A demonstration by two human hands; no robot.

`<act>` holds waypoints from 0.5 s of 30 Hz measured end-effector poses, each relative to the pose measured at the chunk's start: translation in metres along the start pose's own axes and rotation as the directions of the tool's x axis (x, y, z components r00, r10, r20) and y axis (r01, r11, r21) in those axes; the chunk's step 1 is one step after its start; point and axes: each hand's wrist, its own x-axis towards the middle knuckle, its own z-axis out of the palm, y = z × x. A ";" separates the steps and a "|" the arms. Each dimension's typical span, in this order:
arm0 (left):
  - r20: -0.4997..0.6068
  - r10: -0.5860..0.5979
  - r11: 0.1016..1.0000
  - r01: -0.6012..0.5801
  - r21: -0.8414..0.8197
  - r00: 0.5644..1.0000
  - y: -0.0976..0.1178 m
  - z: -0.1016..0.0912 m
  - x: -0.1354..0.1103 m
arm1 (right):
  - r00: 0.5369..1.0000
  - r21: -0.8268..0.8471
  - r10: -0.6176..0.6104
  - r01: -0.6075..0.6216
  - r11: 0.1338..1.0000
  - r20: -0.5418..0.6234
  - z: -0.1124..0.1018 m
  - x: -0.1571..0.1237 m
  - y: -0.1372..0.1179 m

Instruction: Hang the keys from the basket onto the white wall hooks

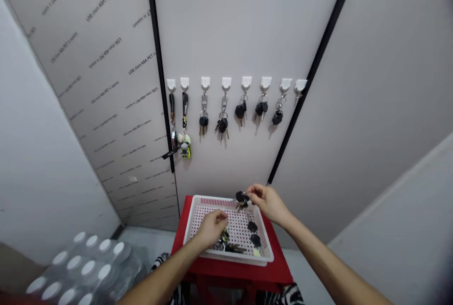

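My right hand [268, 203] pinches a bunch of keys [242, 197] with black heads, held over the back right of a white plastic basket [189, 229]. Loosely curled, my left hand [211, 228] hovers over the basket's middle, with a small gap between thumb and fingertips and nothing visible in it. Just below it lie more keys [233, 248] and a gold-coloured piece [224, 235], partly hidden by that hand. Other black-headed keys [255, 239] rest along the basket's right side.
The basket stands on a red stool [240, 272]. On the wall, white hooks [226, 83] form a row; several carry key bunches [222, 123], and two at left carry straps, one with a figure charm [184, 147]. Packed bottles [88, 267] stand on the floor at left.
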 end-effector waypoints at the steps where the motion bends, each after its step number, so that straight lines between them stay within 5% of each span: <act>1: 0.004 0.007 0.998 -0.007 -0.061 1.000 0.005 0.000 0.001 | 1.000 0.043 0.009 -0.009 0.999 0.006 0.000 0.000 -0.001; 7: 0.096 0.210 0.889 -0.149 -0.433 0.973 0.051 -0.002 0.005 | 0.997 0.272 0.064 -0.076 0.959 0.053 0.004 0.000 -0.012; 15: 0.101 0.097 0.936 -0.057 -0.347 0.990 0.071 -0.009 0.007 | 0.997 0.283 0.079 -0.073 0.956 -0.011 -0.004 0.005 -0.015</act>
